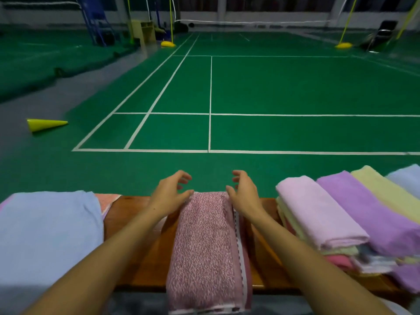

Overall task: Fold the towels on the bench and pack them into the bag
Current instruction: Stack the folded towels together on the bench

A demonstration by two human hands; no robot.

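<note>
A speckled pink towel (204, 246), folded into a long narrow strip, lies across the wooden bench (136, 235) and hangs over its near edge. My left hand (170, 192) hovers at the towel's far left corner with its fingers loosely curled, holding nothing. My right hand (244, 192) is at the far right corner, fingers relaxed, its thumb at the towel's edge. No bag is in view.
A pale blue towel (45, 235) lies on the bench at the left over a pink patterned one (108, 198). At the right is a pile of folded towels (341, 214) in pink, purple, yellow and blue. Beyond is a green court floor with a yellow cone (45, 124).
</note>
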